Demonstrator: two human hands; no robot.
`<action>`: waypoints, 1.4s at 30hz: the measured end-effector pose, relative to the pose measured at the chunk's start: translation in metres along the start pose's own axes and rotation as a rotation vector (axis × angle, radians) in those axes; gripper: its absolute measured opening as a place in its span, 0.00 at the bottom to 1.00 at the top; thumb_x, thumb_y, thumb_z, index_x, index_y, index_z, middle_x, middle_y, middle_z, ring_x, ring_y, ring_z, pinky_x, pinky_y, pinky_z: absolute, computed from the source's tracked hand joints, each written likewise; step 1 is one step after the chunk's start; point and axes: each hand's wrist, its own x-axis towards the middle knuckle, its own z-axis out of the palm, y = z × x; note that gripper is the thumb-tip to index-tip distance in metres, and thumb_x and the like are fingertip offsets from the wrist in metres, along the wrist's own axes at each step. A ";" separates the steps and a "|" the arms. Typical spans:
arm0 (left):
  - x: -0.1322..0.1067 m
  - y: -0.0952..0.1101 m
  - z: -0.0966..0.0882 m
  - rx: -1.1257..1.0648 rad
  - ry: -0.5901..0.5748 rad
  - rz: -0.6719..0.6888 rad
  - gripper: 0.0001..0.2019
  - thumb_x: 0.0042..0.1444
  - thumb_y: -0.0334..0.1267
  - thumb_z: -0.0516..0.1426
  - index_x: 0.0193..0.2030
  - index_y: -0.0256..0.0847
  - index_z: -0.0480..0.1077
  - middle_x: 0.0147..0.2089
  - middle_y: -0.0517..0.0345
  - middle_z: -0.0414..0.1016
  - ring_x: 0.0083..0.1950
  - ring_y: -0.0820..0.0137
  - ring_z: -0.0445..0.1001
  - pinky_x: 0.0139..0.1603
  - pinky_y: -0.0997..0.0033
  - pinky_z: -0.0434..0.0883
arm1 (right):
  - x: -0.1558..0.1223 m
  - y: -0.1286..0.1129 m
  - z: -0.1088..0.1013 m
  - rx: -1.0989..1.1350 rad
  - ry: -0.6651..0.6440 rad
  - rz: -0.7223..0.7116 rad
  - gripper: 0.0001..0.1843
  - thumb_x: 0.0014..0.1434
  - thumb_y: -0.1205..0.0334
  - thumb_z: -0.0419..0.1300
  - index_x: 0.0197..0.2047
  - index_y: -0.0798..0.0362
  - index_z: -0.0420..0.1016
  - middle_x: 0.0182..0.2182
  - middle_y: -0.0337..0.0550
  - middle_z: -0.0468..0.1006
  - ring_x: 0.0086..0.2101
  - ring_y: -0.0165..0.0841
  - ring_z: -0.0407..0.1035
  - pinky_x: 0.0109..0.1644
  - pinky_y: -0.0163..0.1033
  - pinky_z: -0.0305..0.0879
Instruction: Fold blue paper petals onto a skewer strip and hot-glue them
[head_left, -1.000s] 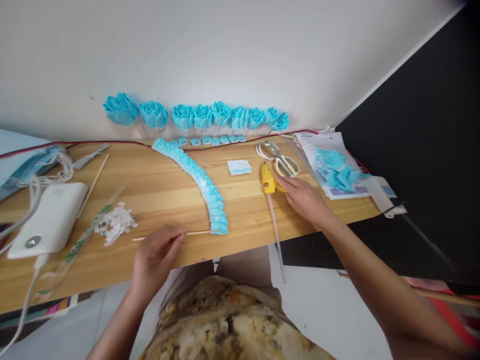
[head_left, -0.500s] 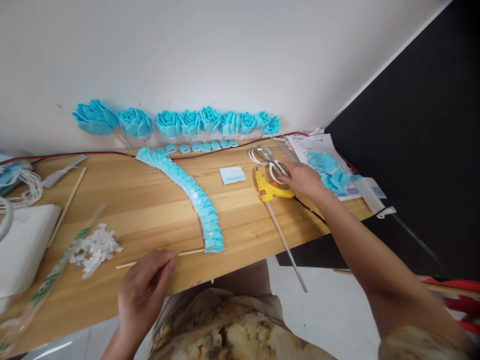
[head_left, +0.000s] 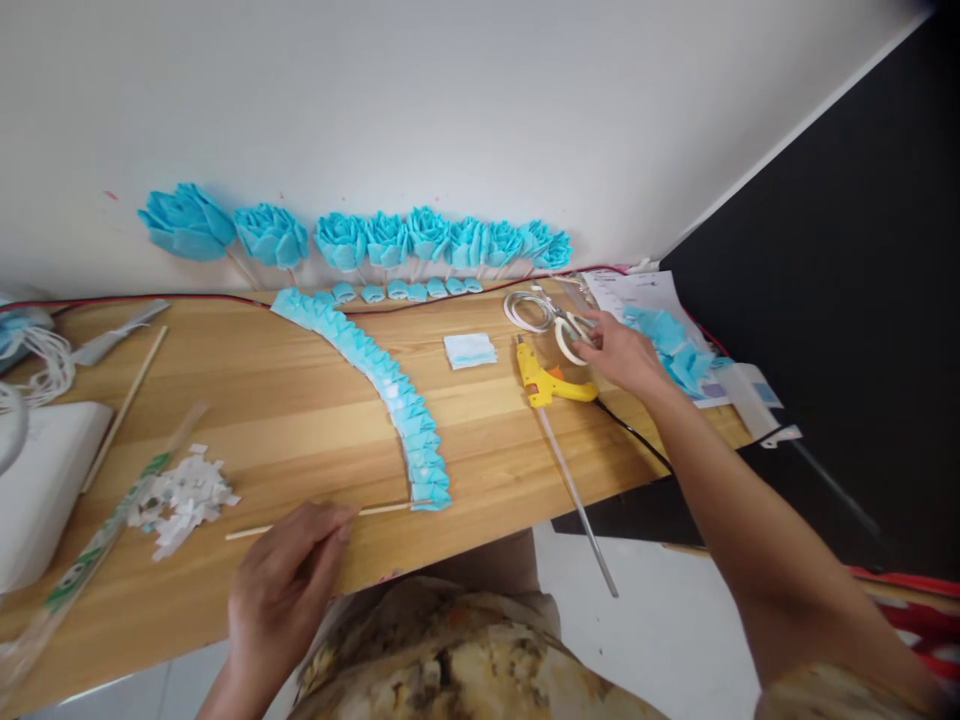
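Note:
My left hand (head_left: pixel 289 575) pinches a thin wooden stick (head_left: pixel 251 532) near the front edge of the table. The stick's far end lies across the near end of a curved strip of pleated light-blue paper (head_left: pixel 405 405). My right hand (head_left: pixel 626 352) has its fingers closed at the handles of white-handled scissors (head_left: pixel 564 350); part of the handles is hidden. Just in front of that hand lies a yellow glue gun (head_left: pixel 536 378), with a clear glue stick (head_left: pixel 577 500) projecting over the table edge. A small stack of pale paper pieces (head_left: pixel 470 351) sits left of the gun.
Several blue paper flowers (head_left: pixel 341 242) on sticks lean against the wall, with small blue rolls (head_left: pixel 373 294) before them. White scraps (head_left: pixel 184 500), a loose stick (head_left: pixel 126 410) and a white device (head_left: pixel 49 490) are left. Blue petals (head_left: pixel 675 350) lie right.
The scissors have shifted a little right and more of their handles and pivot now shows, with my right hand moving along. My left hand keeps its pinch on the stick.

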 end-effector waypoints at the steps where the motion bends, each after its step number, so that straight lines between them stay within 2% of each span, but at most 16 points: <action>1: -0.001 0.000 0.001 -0.011 0.009 -0.018 0.05 0.64 0.34 0.58 0.40 0.43 0.77 0.36 0.58 0.82 0.35 0.70 0.81 0.37 0.74 0.76 | 0.000 0.002 0.001 0.027 0.011 -0.003 0.30 0.59 0.52 0.61 0.63 0.50 0.71 0.42 0.47 0.85 0.39 0.43 0.79 0.37 0.41 0.69; 6: -0.005 0.002 0.005 -0.048 0.074 -0.113 0.06 0.65 0.36 0.58 0.41 0.44 0.78 0.37 0.59 0.82 0.37 0.69 0.81 0.41 0.72 0.76 | -0.004 0.019 0.010 0.027 -0.019 -0.013 0.31 0.58 0.51 0.62 0.63 0.50 0.70 0.42 0.47 0.85 0.39 0.44 0.80 0.36 0.41 0.69; 11: -0.001 0.000 0.004 -0.031 0.027 -0.013 0.05 0.64 0.33 0.59 0.41 0.43 0.77 0.36 0.59 0.82 0.36 0.70 0.81 0.38 0.75 0.76 | -0.010 0.027 0.009 -0.112 -0.058 -0.026 0.30 0.60 0.51 0.61 0.63 0.51 0.71 0.43 0.51 0.85 0.40 0.47 0.79 0.37 0.43 0.69; 14: 0.001 -0.001 0.003 -0.015 0.038 0.013 0.04 0.64 0.33 0.59 0.40 0.42 0.77 0.36 0.58 0.83 0.35 0.70 0.81 0.37 0.76 0.77 | -0.008 0.014 0.000 -0.227 0.036 -0.138 0.26 0.63 0.48 0.59 0.59 0.51 0.76 0.44 0.56 0.84 0.43 0.50 0.77 0.41 0.47 0.69; 16: 0.001 -0.002 0.002 -0.004 0.034 0.020 0.05 0.64 0.33 0.59 0.40 0.42 0.77 0.36 0.58 0.83 0.35 0.70 0.82 0.38 0.75 0.77 | -0.002 0.001 -0.006 -0.247 0.074 -0.248 0.22 0.64 0.50 0.59 0.57 0.50 0.78 0.46 0.56 0.83 0.46 0.51 0.76 0.46 0.49 0.69; 18: 0.001 -0.002 0.001 0.003 0.022 0.015 0.05 0.64 0.33 0.59 0.40 0.42 0.77 0.36 0.58 0.83 0.35 0.70 0.82 0.38 0.75 0.78 | 0.006 -0.012 -0.006 -0.234 0.069 -0.348 0.19 0.65 0.54 0.58 0.55 0.50 0.79 0.48 0.54 0.82 0.49 0.50 0.74 0.50 0.50 0.69; 21: -0.001 -0.002 0.000 0.018 0.002 -0.013 0.05 0.65 0.34 0.59 0.40 0.42 0.77 0.36 0.57 0.83 0.35 0.70 0.81 0.37 0.75 0.77 | 0.021 -0.027 0.001 -0.218 0.052 -0.417 0.17 0.65 0.57 0.58 0.53 0.51 0.80 0.49 0.54 0.82 0.49 0.49 0.73 0.52 0.50 0.68; 26: -0.002 -0.002 0.002 0.022 0.012 -0.063 0.07 0.65 0.37 0.58 0.39 0.42 0.78 0.36 0.55 0.83 0.35 0.67 0.82 0.37 0.72 0.78 | 0.041 -0.041 0.012 -0.146 0.000 -0.413 0.14 0.67 0.57 0.54 0.41 0.51 0.81 0.44 0.52 0.83 0.44 0.46 0.74 0.47 0.46 0.67; 29: -0.002 -0.002 0.003 0.024 0.040 -0.057 0.06 0.65 0.37 0.58 0.40 0.43 0.78 0.36 0.56 0.83 0.36 0.67 0.82 0.39 0.72 0.78 | 0.045 -0.050 0.009 -0.126 -0.057 -0.405 0.15 0.69 0.61 0.50 0.41 0.53 0.79 0.43 0.53 0.83 0.43 0.44 0.75 0.45 0.44 0.64; 34: -0.001 -0.003 0.001 0.048 0.016 -0.003 0.05 0.65 0.35 0.58 0.41 0.42 0.77 0.37 0.57 0.83 0.36 0.68 0.83 0.39 0.74 0.78 | 0.049 -0.064 0.004 -0.240 -0.103 -0.417 0.17 0.71 0.62 0.48 0.44 0.56 0.78 0.46 0.57 0.83 0.46 0.46 0.76 0.45 0.44 0.62; 39: -0.002 -0.003 0.000 0.060 0.016 -0.019 0.06 0.65 0.37 0.58 0.40 0.43 0.77 0.37 0.56 0.83 0.36 0.66 0.83 0.39 0.72 0.79 | 0.049 -0.067 0.005 -0.280 -0.097 -0.471 0.16 0.70 0.55 0.54 0.45 0.56 0.78 0.47 0.60 0.83 0.46 0.49 0.75 0.45 0.45 0.62; 42: -0.001 -0.002 0.002 0.045 0.022 -0.014 0.06 0.65 0.36 0.58 0.40 0.43 0.77 0.37 0.57 0.83 0.36 0.67 0.83 0.39 0.72 0.79 | 0.045 -0.063 0.006 -0.327 -0.116 -0.447 0.15 0.69 0.55 0.55 0.45 0.56 0.78 0.46 0.60 0.83 0.44 0.49 0.76 0.43 0.45 0.63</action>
